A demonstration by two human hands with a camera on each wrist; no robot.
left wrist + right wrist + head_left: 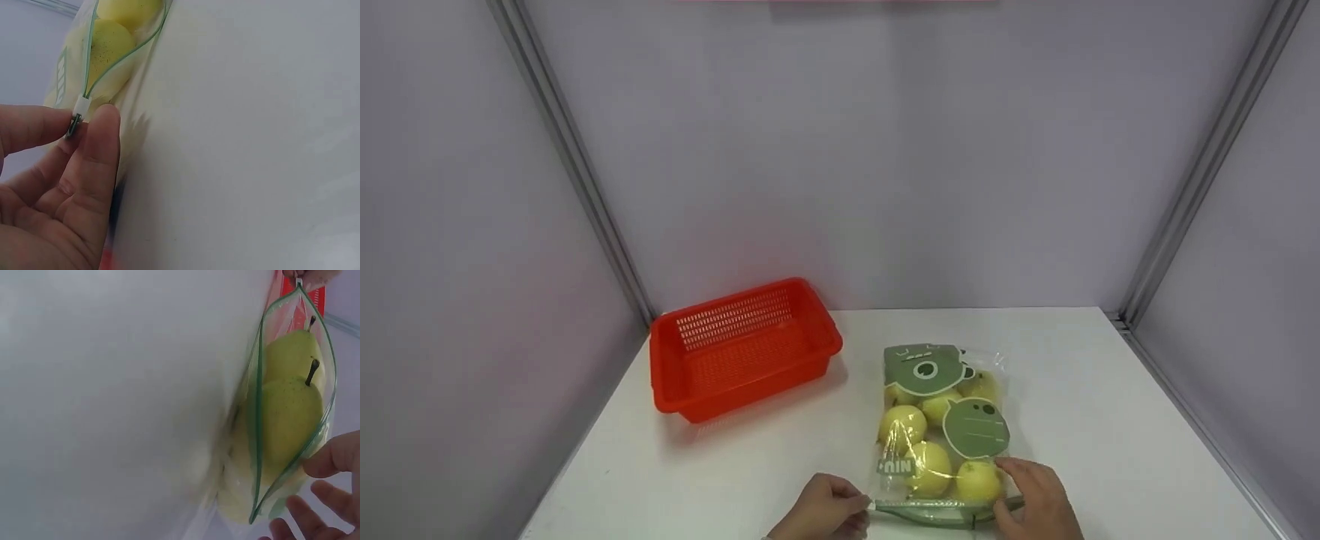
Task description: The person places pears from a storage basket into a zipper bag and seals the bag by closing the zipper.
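Note:
A clear zip bag (975, 429) with green animal prints lies on the white table, filled with several yellow-green pears (928, 471). Its green-edged mouth (259, 410) faces me and gapes, showing pears with dark stems. At the left end of the mouth, my left hand (826, 508) pinches the zip end between thumb and finger, right by a small white slider (82, 105). My right hand (1039, 501) is at the bag's right front corner. One fingertip touches the mouth's edge while the other fingers are spread beside it.
A red plastic basket (746, 397) with slotted sides stands at the back left of the table (1110, 420), angled, with no contents visible. Pale grey walls (900, 165) enclose the table at the back and both sides.

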